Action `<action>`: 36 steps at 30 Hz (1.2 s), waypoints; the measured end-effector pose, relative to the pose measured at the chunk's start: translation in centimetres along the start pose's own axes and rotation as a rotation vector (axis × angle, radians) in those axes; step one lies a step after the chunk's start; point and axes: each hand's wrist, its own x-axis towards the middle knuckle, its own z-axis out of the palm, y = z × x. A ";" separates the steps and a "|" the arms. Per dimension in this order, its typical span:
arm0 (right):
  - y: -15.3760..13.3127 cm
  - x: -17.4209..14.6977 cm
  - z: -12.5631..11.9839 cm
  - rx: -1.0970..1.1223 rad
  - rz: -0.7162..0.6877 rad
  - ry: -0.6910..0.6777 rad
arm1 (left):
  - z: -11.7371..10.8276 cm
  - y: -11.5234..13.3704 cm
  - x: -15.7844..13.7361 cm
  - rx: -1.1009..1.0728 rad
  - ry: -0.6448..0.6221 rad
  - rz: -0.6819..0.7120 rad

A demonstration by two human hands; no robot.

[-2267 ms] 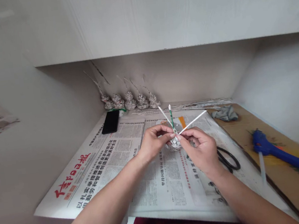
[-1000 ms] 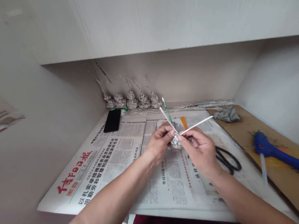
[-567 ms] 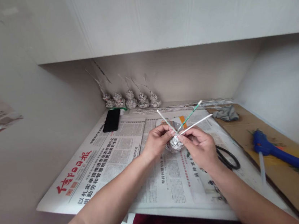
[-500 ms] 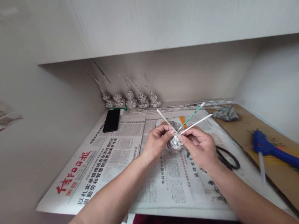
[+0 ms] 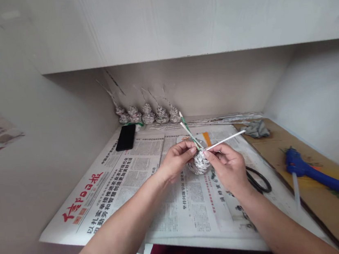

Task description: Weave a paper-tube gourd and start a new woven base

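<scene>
A small woven paper gourd [image 5: 199,165], made of rolled newsprint strips, is between my hands above the newspaper. My left hand [image 5: 179,158] is closed, thumb and fingers pinching the gourd's neck at its upper left. From the top, a white strip and a green-printed paper strip [image 5: 185,121] rise close together to the upper left. My right hand [image 5: 228,165] is closed too, its thumb and index finger pinching the base of a white paper strip [image 5: 228,139] that points right. The fingertips partly hide the weave at the top.
Several finished-looking paper gourds [image 5: 148,115] line the back wall beside thin paper strips [image 5: 206,121]. A black phone [image 5: 126,137] lies on the newspaper [image 5: 109,192]. At right are black-handled scissors [image 5: 261,179], a grey cloth [image 5: 254,129] and a blue glue gun [image 5: 317,176] on cardboard.
The green-printed strip has swung from the upper right to the upper left, alongside the white one. My right hand now pinches the right-pointing white strip. Both hands stay in nearly the same place.
</scene>
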 end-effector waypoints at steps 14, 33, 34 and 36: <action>-0.7 -0.2 0.5 0.044 0.061 0.024 | 0.2 0.1 -0.9 0.524 0.083 0.501; -0.9 0.4 0.1 0.021 0.060 0.004 | -0.2 0.5 -0.1 0.265 0.040 0.210; -0.9 0.4 0.0 0.017 0.060 -0.004 | -0.2 0.5 -0.2 0.266 0.037 0.204; -0.8 0.4 0.0 0.015 0.059 -0.011 | -0.1 0.5 -0.2 0.276 0.037 0.196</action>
